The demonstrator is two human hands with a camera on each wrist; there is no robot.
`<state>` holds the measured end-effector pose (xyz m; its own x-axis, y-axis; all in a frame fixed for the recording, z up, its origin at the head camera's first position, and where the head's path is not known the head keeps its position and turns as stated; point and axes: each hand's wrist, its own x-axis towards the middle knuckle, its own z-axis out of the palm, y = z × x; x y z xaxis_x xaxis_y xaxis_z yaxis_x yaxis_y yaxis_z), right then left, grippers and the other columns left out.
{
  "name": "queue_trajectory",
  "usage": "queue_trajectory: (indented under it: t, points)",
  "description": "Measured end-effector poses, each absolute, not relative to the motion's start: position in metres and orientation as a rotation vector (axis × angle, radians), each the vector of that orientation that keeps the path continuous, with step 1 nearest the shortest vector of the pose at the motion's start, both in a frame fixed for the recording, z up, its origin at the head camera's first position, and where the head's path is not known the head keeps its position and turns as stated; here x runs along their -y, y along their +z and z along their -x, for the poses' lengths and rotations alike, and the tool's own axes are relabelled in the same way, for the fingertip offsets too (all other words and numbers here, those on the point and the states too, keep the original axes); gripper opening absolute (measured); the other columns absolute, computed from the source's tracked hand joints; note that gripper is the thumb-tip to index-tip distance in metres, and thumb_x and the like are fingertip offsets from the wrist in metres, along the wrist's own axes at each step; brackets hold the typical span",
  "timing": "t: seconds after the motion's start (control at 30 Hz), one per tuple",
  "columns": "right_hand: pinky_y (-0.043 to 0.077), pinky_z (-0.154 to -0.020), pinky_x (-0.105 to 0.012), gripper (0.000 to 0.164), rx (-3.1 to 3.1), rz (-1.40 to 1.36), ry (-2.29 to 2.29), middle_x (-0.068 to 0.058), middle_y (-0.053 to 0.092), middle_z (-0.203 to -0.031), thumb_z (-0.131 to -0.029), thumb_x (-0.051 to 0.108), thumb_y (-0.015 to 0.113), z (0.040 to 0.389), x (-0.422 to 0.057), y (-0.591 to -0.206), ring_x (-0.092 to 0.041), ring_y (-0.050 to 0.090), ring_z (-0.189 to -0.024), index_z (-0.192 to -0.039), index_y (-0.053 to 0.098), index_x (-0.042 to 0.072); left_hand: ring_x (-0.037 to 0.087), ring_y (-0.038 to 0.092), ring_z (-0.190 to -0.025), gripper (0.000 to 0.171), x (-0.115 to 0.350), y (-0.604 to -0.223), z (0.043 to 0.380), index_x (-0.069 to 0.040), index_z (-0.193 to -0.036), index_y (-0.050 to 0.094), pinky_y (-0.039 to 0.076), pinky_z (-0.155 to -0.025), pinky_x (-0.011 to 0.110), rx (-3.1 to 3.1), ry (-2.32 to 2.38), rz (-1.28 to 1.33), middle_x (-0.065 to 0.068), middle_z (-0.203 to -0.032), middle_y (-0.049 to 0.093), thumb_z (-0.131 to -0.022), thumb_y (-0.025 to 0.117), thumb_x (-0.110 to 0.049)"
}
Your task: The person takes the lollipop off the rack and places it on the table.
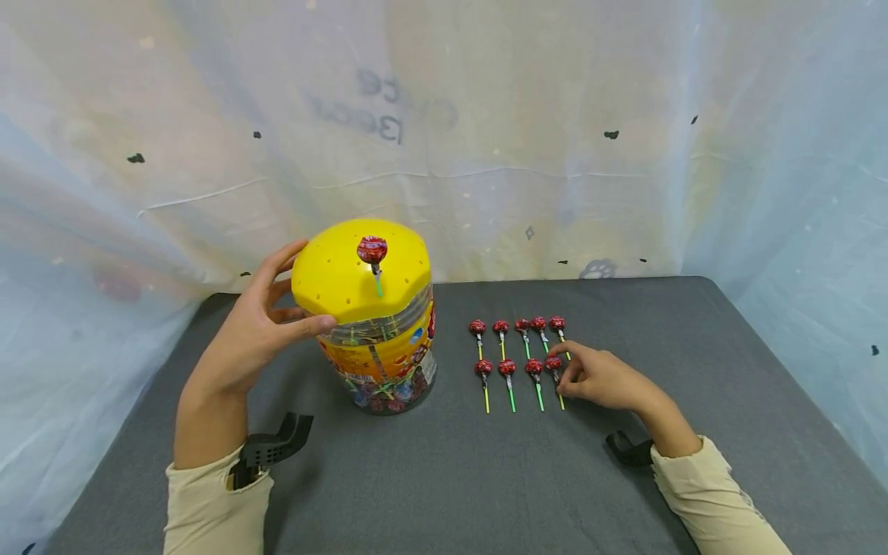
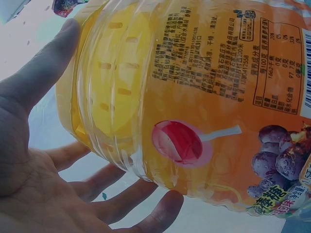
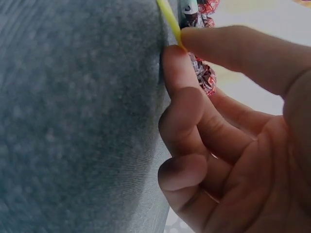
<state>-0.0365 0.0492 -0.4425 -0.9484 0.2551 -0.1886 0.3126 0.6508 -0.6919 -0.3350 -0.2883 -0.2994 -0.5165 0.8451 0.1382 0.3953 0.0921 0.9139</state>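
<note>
A clear candy jar point(image 1: 381, 358) with an orange label and a yellow lid point(image 1: 333, 270) stands left of centre, lollipops showing inside. My left hand point(image 1: 253, 331) grips it near the top; the thumb lies by the lid's near edge, the other fingers around the side. On the lid lies a lollipop point(image 1: 372, 249) with a red wrapper and green stick. My right hand point(image 1: 610, 379) pinches the yellow stick point(image 3: 169, 18) of the front row's rightmost lollipop point(image 1: 553, 362) between thumb and finger. That lollipop lies on the table beside the others.
Two rows of red-wrapped lollipops lie right of the jar, a back row point(image 1: 501, 327) and a front row point(image 1: 507, 368), with green or yellow sticks. A dark grey cloth covers the table point(image 1: 444, 478). Behind it hangs a pale patterned sheet point(image 1: 486, 116).
</note>
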Motion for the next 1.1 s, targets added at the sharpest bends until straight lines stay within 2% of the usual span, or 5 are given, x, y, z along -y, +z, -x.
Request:
queue_trajectory:
  t: [0.2,0.57,0.8,1.0,1.1]
  points:
    - [0.048,-0.066,-0.026,0.056,-2.788,-0.474,-1.191,0.002,0.072,-0.090,-0.091,0.012,0.070,0.036,-0.049,-0.442,-0.009,0.065,-0.078,-0.140,0.045,0.000,0.029,0.052,-0.113,0.090,0.288,-0.300,0.336,-0.034,-0.158,0.018,0.054,-0.083,0.023,-1.957,1.402,-1.211,0.007,-0.159,0.019,-0.091,0.071,-0.006]
    - [0.047,-0.066,-0.025,0.057,-2.798,-0.487,-1.170,0.003,0.071,-0.087,-0.090,0.014,0.072,0.035,-0.049,-0.441,-0.008,0.064,-0.076,-0.139,0.046,0.000,0.035,0.054,-0.113,0.094,0.291,-0.298,0.336,-0.038,-0.157,0.012,0.053,-0.084,0.023,-1.984,1.341,-1.203,0.004,-0.161,0.013,-0.091,0.072,-0.010]
    - [0.046,-0.063,-0.023,0.058,-2.814,-0.471,-1.170,0.003,0.071,-0.086,-0.090,0.014,0.073,0.035,-0.049,-0.441,-0.007,0.063,-0.072,-0.139,0.046,-0.001,0.032,0.042,-0.124,0.098,0.293,-0.296,0.334,-0.039,-0.157,0.010,0.052,-0.084,0.023,-2.046,1.303,-1.214,0.003,-0.160,0.013,-0.089,0.075,-0.013]
    - [0.046,-0.062,-0.024,0.059,-2.816,-0.470,-1.158,0.003,0.071,-0.085,-0.090,0.015,0.073,0.035,-0.048,-0.441,-0.006,0.062,-0.072,-0.140,0.046,-0.001,0.037,0.032,-0.136,0.102,0.296,-0.289,0.328,-0.043,-0.157,0.007,0.050,-0.088,0.032,-2.197,1.199,-1.225,0.008,-0.158,0.010,-0.087,0.078,-0.022]
    - [0.046,-0.063,-0.024,0.060,-2.815,-0.475,-1.143,0.004,0.070,-0.085,-0.090,0.015,0.073,0.035,-0.048,-0.441,-0.006,0.061,-0.071,-0.141,0.045,0.000,0.039,0.030,-0.136,0.104,0.297,-0.287,0.326,-0.045,-0.156,0.007,0.051,-0.087,0.027,-2.207,1.192,-1.197,0.009,-0.156,0.008,-0.086,0.080,-0.025]
